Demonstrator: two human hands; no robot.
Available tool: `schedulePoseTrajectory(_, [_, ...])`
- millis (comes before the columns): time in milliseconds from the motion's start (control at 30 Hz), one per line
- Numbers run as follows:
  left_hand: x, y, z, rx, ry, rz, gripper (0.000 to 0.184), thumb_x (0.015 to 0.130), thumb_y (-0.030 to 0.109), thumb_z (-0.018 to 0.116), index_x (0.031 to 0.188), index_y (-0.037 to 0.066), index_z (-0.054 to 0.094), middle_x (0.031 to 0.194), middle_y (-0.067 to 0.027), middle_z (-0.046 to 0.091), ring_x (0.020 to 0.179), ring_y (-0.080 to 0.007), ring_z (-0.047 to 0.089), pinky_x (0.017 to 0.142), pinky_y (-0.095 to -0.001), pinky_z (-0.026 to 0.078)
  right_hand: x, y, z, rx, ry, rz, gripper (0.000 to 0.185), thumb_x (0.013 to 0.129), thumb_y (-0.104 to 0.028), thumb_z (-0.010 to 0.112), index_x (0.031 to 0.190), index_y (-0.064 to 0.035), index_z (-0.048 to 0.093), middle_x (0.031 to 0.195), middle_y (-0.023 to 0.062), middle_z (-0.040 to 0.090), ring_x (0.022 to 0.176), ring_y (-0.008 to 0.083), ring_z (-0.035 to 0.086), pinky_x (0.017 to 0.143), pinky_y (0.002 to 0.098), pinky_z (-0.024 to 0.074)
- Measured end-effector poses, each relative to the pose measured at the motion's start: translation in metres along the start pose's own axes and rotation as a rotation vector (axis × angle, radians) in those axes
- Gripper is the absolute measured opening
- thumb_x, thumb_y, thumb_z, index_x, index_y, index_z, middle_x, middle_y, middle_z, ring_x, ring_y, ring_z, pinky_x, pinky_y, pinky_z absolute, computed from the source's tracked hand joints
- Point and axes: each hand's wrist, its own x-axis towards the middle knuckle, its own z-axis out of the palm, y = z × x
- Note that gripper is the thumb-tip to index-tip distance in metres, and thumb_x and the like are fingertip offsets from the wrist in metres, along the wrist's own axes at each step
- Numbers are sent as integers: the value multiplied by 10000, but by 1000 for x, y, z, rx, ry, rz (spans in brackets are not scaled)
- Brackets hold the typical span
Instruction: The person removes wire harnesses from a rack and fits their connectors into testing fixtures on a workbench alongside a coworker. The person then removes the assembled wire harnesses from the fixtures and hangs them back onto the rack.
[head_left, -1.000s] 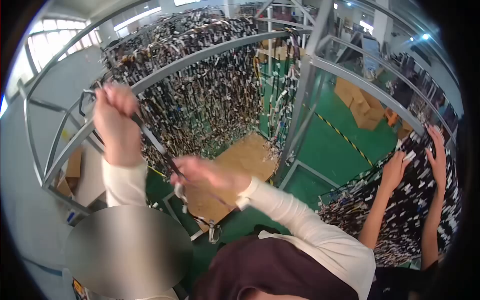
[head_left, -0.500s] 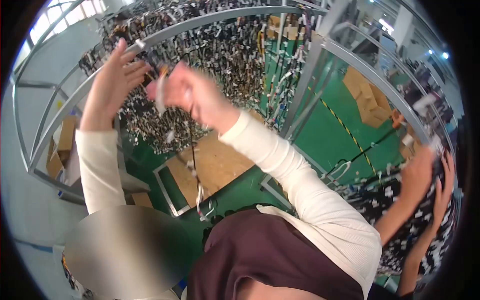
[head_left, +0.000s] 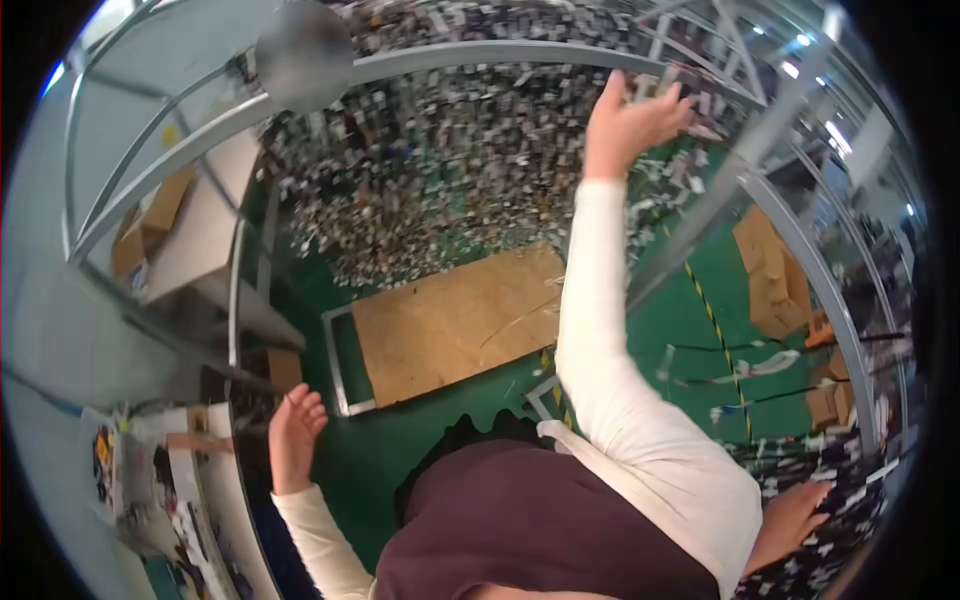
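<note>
My right hand (head_left: pixel 638 120) is raised at the grey metal rail (head_left: pixel 480 58), its thumb and fingers apart and nothing seen between them. Just right of its fingertips, blurred cables hang near the rail corner. Low on the left, my left hand (head_left: pixel 297 415) is held in the air away from the rail, fingers loosely bent and empty. Behind the rail hangs a dense mass of cable harnesses (head_left: pixel 430 170) with many white connectors and tags. Motion blur hides the single cables.
A brown board (head_left: pixel 460 320) lies low on the frame's base. Left are a table (head_left: pixel 215 235) and a shelf with parts (head_left: pixel 195 490). Cardboard boxes (head_left: pixel 770 275) stand on the green floor at right. A co-worker's hand (head_left: pixel 793 515) is by more harnesses, lower right.
My left hand has dropped from the rail to the lower left. My right hand has moved up and right along the rail and opened. The view has shifted; the co-worker's hand appears lower.
</note>
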Motion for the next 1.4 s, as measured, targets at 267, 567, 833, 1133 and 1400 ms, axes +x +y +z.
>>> schedulePoseTrajectory(267, [-241,-112,-162,-313,957,150,318,1012,294,576,1197,38,613,1080,-75,686,895,-165,653,772,-302,535,-503,-234,-202,1107,-1648,-489,573,779,-168,768,1306,-128,546,1530,264,303,1471,521,148,1160,666,171])
schedulePoseTrajectory(567, [-362,-121,-150,-374,1704,642,331,987,278,626,1191,17,622,1017,-81,678,870,-150,638,752,-290,530,-639,-479,-253,1784,-1361,-774,227,767,-94,709,985,-50,659,1065,162,619,1050,355,580,918,443,480])
schedulePoseTrajectory(833, [-274,-151,-80,-746,2190,662,257,994,228,596,1143,21,632,1008,-67,687,848,-146,654,766,-288,540,-765,-502,-168,1945,-1415,-1169,306,885,-259,732,996,8,630,1196,229,606,1137,413,558,1009,529,437])
schedulePoseTrajectory(1133, [-206,-15,221,1572,3551,-1721,124,847,5,631,965,2,593,1160,-180,567,1114,-343,538,968,-455,434,-594,-501,-404,3450,-1613,-1230,254,829,-26,702,1040,-30,561,1340,217,534,1248,423,502,1067,550,385])
schedulePoseTrajectory(1400, [-242,104,349,1273,3428,-2643,1043,772,325,848,1542,-2,225,1604,-261,177,1487,-464,130,1185,-601,146,-409,-500,-502,4008,-1388,-312,257,749,31,685,962,-56,570,1189,155,625,1140,391,590,1051,553,401])
